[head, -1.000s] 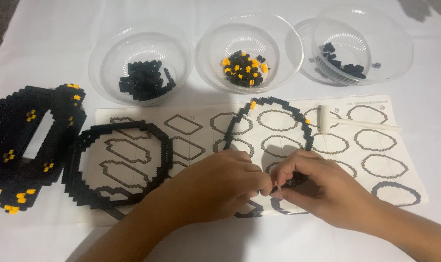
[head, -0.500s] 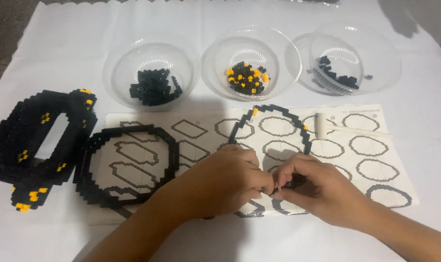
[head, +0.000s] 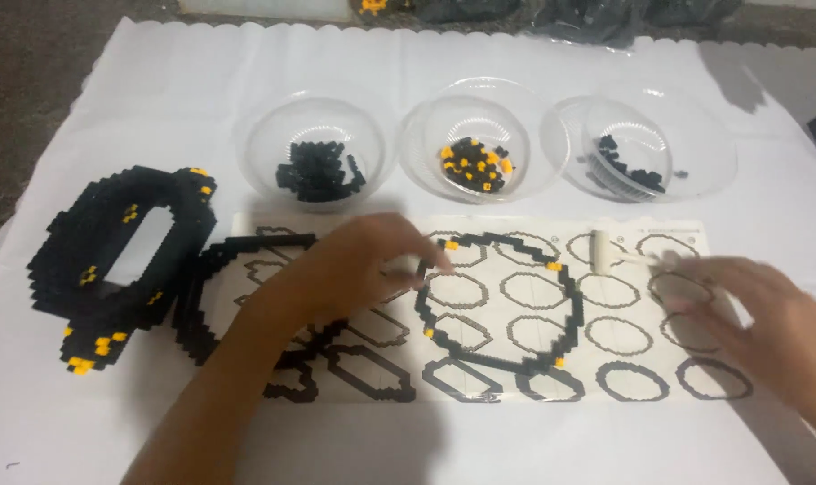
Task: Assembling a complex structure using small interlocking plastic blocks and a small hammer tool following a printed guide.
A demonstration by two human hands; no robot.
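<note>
A black brick ring (head: 507,305) with a few yellow bricks lies on the white instruction sheet (head: 642,359) printed with dark ring outlines. The left hand (head: 363,265) rests at the ring's left edge, fingers curled; whether it pinches anything cannot be told. The right hand (head: 767,328), blurred, spreads open near a small white tool (head: 610,253). Three clear bowls (head: 484,153) of bricks stand behind.

A white printed instruction sheet (head: 642,359) lies flat on the table in front of the three clear bowls, a wide rectangle covered with rows of black ring-shaped outlines. At the far edge lie dark, shiny plastic bags (head: 606,13), mostly cut off; their contents cannot be told
</note>
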